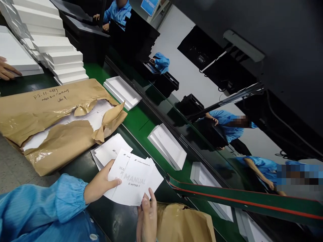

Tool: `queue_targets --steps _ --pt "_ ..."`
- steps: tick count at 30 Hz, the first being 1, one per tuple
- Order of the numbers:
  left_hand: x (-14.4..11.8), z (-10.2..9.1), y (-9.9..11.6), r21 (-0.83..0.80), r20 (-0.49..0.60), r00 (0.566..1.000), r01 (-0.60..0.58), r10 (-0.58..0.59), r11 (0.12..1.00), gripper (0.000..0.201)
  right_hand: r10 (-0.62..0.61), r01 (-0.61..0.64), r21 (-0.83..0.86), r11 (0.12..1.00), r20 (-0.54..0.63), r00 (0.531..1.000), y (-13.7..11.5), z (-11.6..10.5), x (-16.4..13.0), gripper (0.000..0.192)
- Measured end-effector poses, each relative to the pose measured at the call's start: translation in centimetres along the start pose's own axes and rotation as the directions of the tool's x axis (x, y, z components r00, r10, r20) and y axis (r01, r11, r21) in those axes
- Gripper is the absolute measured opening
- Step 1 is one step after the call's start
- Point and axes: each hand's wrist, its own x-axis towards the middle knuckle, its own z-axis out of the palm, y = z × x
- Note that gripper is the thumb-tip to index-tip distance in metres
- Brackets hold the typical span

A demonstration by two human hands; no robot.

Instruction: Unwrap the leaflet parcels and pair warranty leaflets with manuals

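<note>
Several white booklets are fanned out in front of me, the front one a manual [137, 191] with "MANUAL" printed across its cover. My left hand [101, 183] grips their left side, thumb on top, over a booklet [118, 168] whose title is partly covered. At the manual's lower edge, my right hand [148, 215] holds the paper between its fingers. More white booklets [114, 146] lie on the dark table just beyond my left hand. A torn brown paper package [68, 134] with handwriting shows white papers inside.
Another brown paper package [186, 223] sits beside my right hand. White boxes [169, 144] stand along the green conveyor belt [137, 122], crossed by a red-edged green rail [242, 198]. White boxes are stacked [60, 50] at upper left, near another person's hand [8, 69]. Blue-sleeved people work across the line.
</note>
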Motion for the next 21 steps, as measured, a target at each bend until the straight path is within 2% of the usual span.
queue_targets --steps 3,5,8,13,17,21 --pt "0.0 0.2 0.0 0.054 0.009 1.000 -0.009 0.009 0.998 0.044 0.105 -0.118 0.087 0.989 0.142 0.984 -0.7 2.2 -0.6 0.055" --pt "0.1 0.3 0.1 0.173 0.045 0.999 -0.025 0.017 0.985 0.038 0.146 -0.165 0.100 0.981 0.176 0.974 -0.6 3.3 -0.9 0.061" --pt "0.4 0.2 0.0 0.322 0.068 0.998 -0.017 -0.005 0.946 0.031 0.144 -0.152 0.048 0.987 0.140 0.980 -0.3 4.0 -0.7 0.064" --pt "1.0 -0.5 -0.7 0.313 0.013 0.999 0.044 -0.051 0.949 0.033 0.092 -0.090 -0.021 0.996 0.245 0.965 0.0 3.7 0.6 0.059" --pt "1.4 -1.3 -0.8 0.306 0.045 0.989 0.119 -0.139 0.944 0.032 0.106 -0.094 -0.056 0.994 0.313 0.944 -1.5 3.2 2.8 0.059" --pt "0.5 -2.2 -1.5 0.350 0.113 0.987 0.066 -0.112 0.934 0.026 0.079 -0.102 0.057 0.993 0.316 0.945 -5.6 2.8 8.0 0.060"
